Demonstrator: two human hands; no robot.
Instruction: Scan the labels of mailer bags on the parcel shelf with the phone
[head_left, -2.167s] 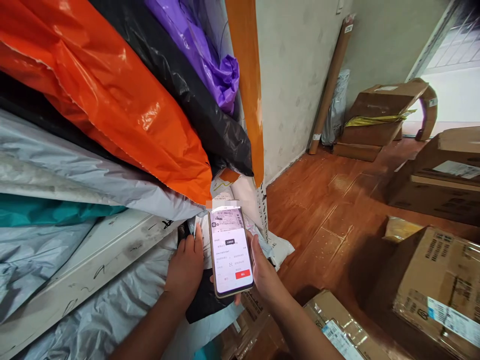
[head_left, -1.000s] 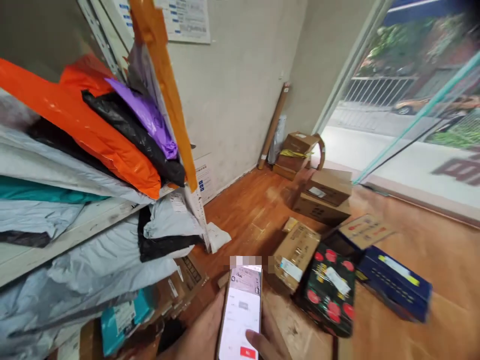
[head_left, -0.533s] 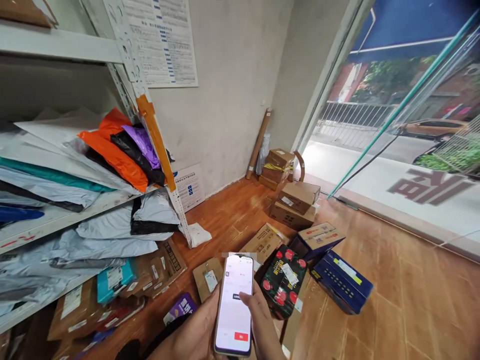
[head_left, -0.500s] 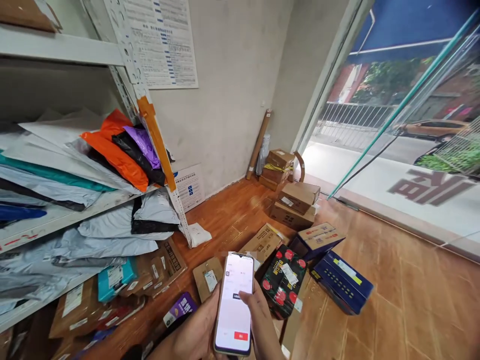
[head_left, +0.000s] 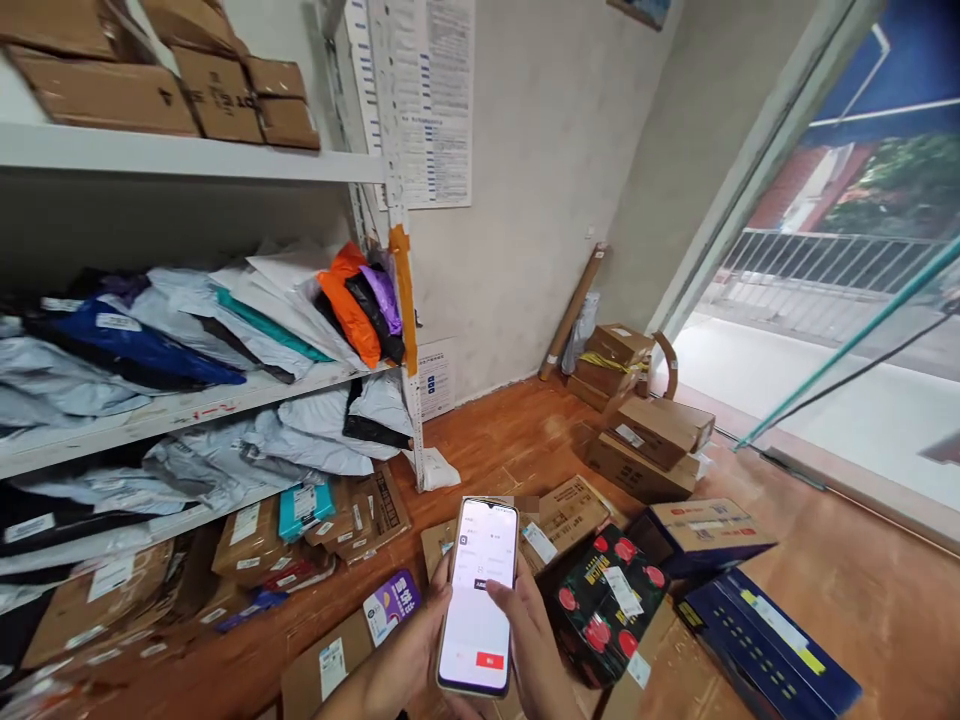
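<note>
A smartphone [head_left: 474,625] with a lit white screen and a red button near its lower edge is held upright at the bottom middle. My left hand [head_left: 409,645] is closed around its left side, thumb along the edge. On the other side my right hand [head_left: 536,640] also grips the phone, its thumb lying over the screen by a small dark label. Most of the fingers are hidden behind the phone. Just right of the hands lies a black box with red fruit prints [head_left: 592,635]. A purple and white package [head_left: 391,605] lies to the left.
A white shelf rack [head_left: 225,160] on the left holds mailing bags and cartons. Stacked cartons [head_left: 652,435], a blue box [head_left: 772,640] and a cardboard tube [head_left: 574,315] are on the wooden floor to the right. Behind them is a glass door front [head_left: 847,330].
The view has turned left, so the shelf and boxes appear further right and more of the shelf shows. Both hands still hold the phone, with the right thumb over the screen.
</note>
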